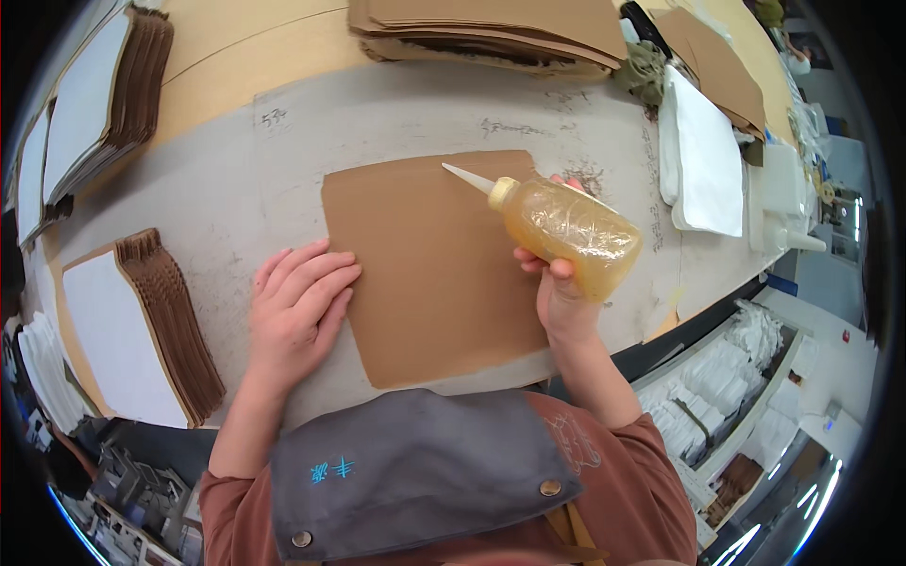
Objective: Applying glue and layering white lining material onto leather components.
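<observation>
Flat, four-sided brown sheet (pixel 425 311), just one, lies on the grey surface (pixel 226 203), which bears handwritten marks. Left hand (pixel 304 297), fingers slightly spread, rests at the sheet's left edge; right hand (pixel 566 307), above its right side, grips one translucent amber squeeze bottle (pixel 569 231). Beyond the sheet sits one thick brown stack (pixel 491 26).

Bright, even light covered the grey worktop (pixel 217 208) in front of me, leaving only faint, soft shadows. I saw sharp glints on the amber bottle (pixel 573 236), while the white sheets (pixel 706 156) looked almost washed out. Bright streaks (pixel 819 509) glared at lower right. The middle was crisp; toward the black rim, straight edges curved and small details softened.
</observation>
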`<act>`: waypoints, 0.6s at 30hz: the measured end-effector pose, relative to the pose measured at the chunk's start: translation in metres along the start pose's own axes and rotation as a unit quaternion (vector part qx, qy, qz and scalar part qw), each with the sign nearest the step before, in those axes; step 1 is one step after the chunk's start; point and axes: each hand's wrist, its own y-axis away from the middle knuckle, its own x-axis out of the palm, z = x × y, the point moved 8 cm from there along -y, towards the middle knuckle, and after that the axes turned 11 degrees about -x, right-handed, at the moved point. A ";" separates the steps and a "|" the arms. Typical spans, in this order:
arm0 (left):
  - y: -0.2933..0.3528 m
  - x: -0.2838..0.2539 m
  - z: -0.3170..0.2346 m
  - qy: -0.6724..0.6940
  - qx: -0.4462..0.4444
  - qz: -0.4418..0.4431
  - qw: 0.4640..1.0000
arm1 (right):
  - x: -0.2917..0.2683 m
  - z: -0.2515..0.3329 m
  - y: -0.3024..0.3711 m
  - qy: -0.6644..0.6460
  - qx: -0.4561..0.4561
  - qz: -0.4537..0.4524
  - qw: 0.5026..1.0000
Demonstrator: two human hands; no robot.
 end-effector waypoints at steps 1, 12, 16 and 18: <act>-0.001 0.000 -0.001 0.009 0.004 0.007 1.000 | 0.005 -0.003 -0.001 0.001 0.005 0.000 1.000; 0.021 -0.010 0.001 0.001 0.004 -0.009 1.000 | 0.075 -0.022 -0.029 -0.020 0.074 0.171 0.982; 0.049 -0.017 0.008 -0.019 -0.042 -0.023 0.999 | 0.091 -0.020 -0.037 0.003 0.073 0.205 0.976; 0.063 -0.020 0.012 -0.014 -0.061 -0.025 0.998 | 0.095 -0.019 -0.040 0.007 0.070 0.217 0.974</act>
